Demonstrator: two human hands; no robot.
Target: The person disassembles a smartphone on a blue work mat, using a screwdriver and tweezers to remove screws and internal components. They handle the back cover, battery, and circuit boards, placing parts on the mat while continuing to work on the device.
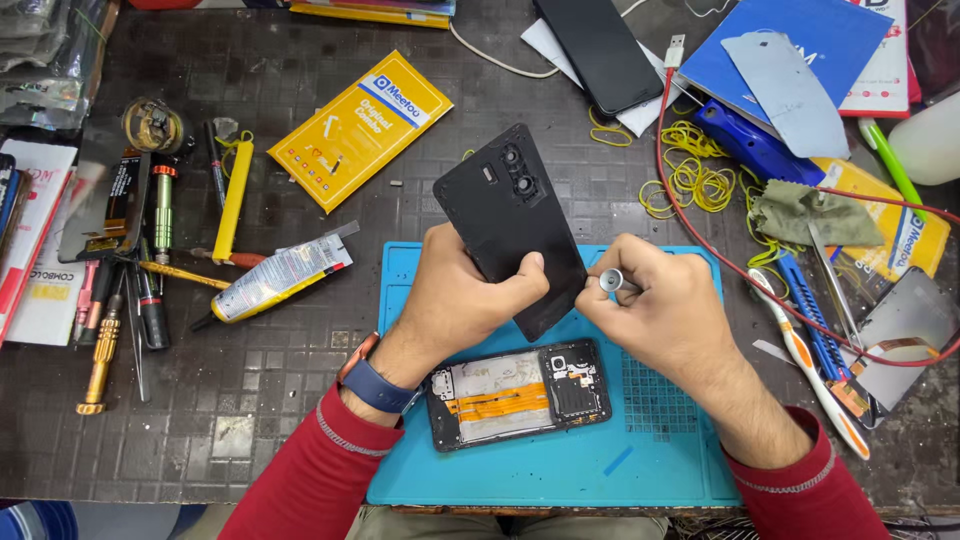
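Left hand (455,300) gripping black plastic phone back cover (510,225) tilted above opened phone body (520,392) on blue mat (660,470), right hand (665,305) closed around small metal-tipped tool (612,281) beside cover edge; inspection step, careful lowering probably next.

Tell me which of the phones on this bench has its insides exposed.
The opened phone lying on the blue mat, below both hands: orange flex cable and circuit board show. The other phone, at the top of the bench, lies closed, a plain dark slab.
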